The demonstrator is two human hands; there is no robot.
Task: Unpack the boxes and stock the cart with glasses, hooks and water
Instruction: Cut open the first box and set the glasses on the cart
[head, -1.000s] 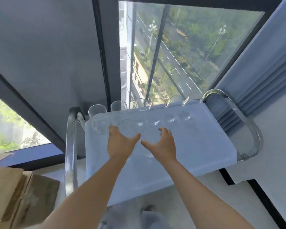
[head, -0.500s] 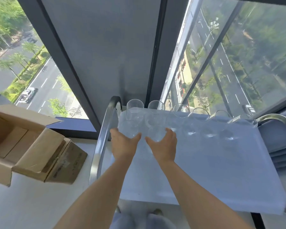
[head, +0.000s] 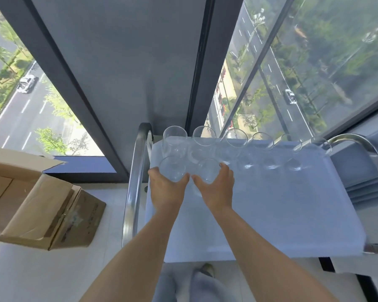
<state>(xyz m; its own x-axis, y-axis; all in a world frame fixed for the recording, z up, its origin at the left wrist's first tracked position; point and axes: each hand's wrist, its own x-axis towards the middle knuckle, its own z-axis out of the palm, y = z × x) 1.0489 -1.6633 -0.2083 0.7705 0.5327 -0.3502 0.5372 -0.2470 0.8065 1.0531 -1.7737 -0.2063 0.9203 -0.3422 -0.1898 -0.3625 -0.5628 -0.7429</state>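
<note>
Glasses are filling the far edge of the cart (head: 271, 210), a chrome-railed trolley with a pale top, parked against the tall windows (head: 303, 73). An opened cardboard box (head: 42, 205) is sitting on the floor to its left.

A row of six glasses (head: 236, 138) is standing upright along the cart's back edge. In front of that row, at the left end, the person is holding two more. A second ago both of these were nearer the middle of the top; now they are sitting closer to the left rail (head: 135, 171), just in front of the first two of the row.

The left hand (head: 166, 190) is wrapped around the left glass (head: 172, 171), fingers curled on its wall. The right hand (head: 216, 188) is gripping the right glass (head: 207, 170) the same way. The two hands are close together, thumbs nearly meeting.

A second row seems to be starting. I cannot tell whether the bases are already resting on the top. Hooks and water are nowhere in sight, so much of the stocking looks to be still ahead.
</note>
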